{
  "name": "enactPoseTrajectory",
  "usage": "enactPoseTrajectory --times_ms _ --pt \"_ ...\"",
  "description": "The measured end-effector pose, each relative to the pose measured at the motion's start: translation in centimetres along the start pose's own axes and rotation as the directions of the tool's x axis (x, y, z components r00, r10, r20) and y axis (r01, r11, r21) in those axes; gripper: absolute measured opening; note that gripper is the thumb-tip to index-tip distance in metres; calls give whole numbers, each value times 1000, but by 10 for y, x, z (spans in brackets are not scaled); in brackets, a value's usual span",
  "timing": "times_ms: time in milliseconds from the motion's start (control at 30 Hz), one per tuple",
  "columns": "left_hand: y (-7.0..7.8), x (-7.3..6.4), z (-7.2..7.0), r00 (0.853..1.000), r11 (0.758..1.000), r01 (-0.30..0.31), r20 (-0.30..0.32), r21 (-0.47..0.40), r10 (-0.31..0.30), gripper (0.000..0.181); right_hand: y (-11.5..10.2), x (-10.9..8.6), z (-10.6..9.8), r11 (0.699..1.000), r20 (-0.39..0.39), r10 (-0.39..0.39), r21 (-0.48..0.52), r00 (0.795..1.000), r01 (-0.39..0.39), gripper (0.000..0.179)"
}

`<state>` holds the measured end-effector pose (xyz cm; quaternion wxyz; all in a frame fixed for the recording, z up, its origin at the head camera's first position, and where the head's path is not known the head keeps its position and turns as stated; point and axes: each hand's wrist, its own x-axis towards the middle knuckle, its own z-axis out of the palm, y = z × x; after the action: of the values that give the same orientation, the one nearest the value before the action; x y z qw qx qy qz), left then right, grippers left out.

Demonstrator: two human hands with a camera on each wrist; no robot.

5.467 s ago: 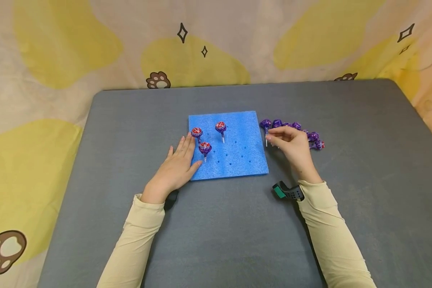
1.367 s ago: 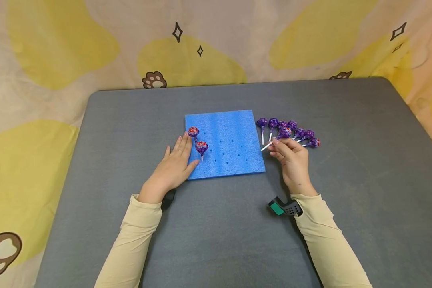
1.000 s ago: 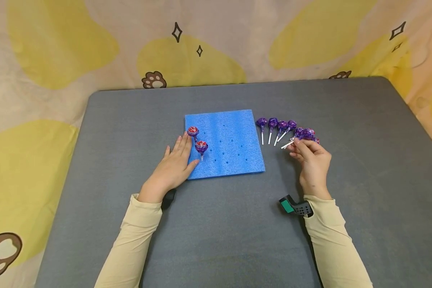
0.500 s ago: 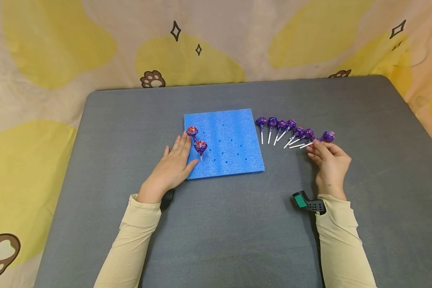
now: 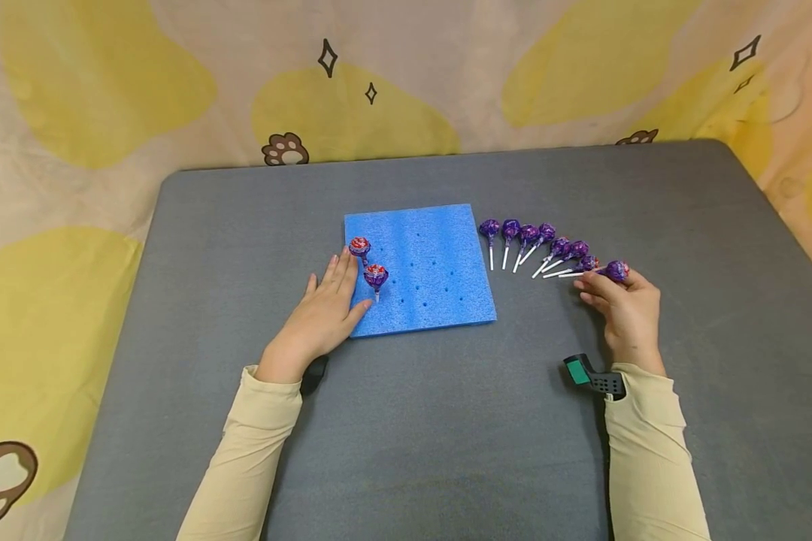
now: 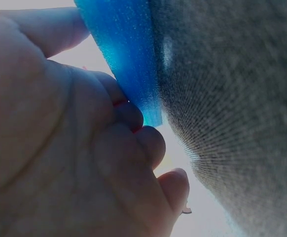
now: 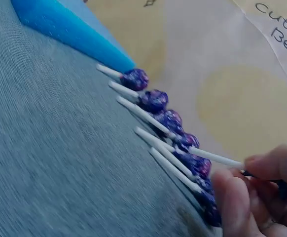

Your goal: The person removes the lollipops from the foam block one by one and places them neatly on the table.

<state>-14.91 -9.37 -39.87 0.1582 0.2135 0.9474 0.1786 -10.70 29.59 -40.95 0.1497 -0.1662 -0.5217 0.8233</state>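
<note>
My left hand [image 5: 316, 319] lies along the left edge of a blue foam board [image 5: 440, 308] dotted with small holes, its fingers straight and thumb on top. Two purple lollipops with red tops stand upright in it beside those fingers, a rear lollipop [image 5: 359, 246] and a front lollipop [image 5: 376, 276]. My right hand [image 5: 625, 312] pinches another lollipop [image 5: 616, 271] at the right end of a fanned row of lollipops [image 5: 510, 228] on the table. In the right wrist view its white stick [image 7: 215, 158] points left over the row, while the fingers partly hide its head.
The grey table [image 5: 419, 436] extends around the board and the row, which starts just right of the board. Behind the table hangs a pale cloth [image 5: 487, 68] with yellow patches and paw prints.
Three lollipops stood in the board in the oldest frame; two stand there now. My right hand has carried one rightward along the row and lowered it at the end. My left hand has stayed put.
</note>
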Motion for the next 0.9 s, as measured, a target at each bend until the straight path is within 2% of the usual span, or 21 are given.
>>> enactPoseTrajectory --times_ms 100,200,267,333,367,433,500,600,733,900 --pt "0 0 0 1000 1000 0 0 -1 0 70 -3 1 -6 998 35 43 -46 998 -41 11" --pt "0 0 1 1000 1000 -1 -2 -2 1 70 -6 1 -12 983 54 88 -168 995 -77 11" --pt "0 0 1 1000 1000 -1 -2 -2 1 70 -8 2 -16 950 51 108 -299 993 -88 11" --pt "0 1 1 1000 1000 0 -3 -3 0 70 -10 3 -19 894 51 123 -439 991 -88 12" --pt "0 0 1 1000 1000 1 -3 -4 -1 70 -12 3 -20 868 49 129 -489 990 -89 13" --pt "0 0 0 1000 1000 4 -4 -4 -4 70 -15 4 -23 837 67 151 -540 986 -92 13" --pt "0 0 0 1000 1000 4 -6 -5 -4 70 -17 4 -26 844 114 180 -529 977 -94 13" --pt "1 0 0 1000 1000 5 -7 -6 -5 70 -20 4 -30 884 198 205 -458 959 -95 15" --pt "1 0 0 1000 1000 7 -6 -5 -7 70 -23 5 -37 919 299 207 -386 931 -80 13" --pt "1 0 0 1000 1000 4 -4 -5 -4 70 -25 5 -46 936 417 224 -343 881 -76 19"
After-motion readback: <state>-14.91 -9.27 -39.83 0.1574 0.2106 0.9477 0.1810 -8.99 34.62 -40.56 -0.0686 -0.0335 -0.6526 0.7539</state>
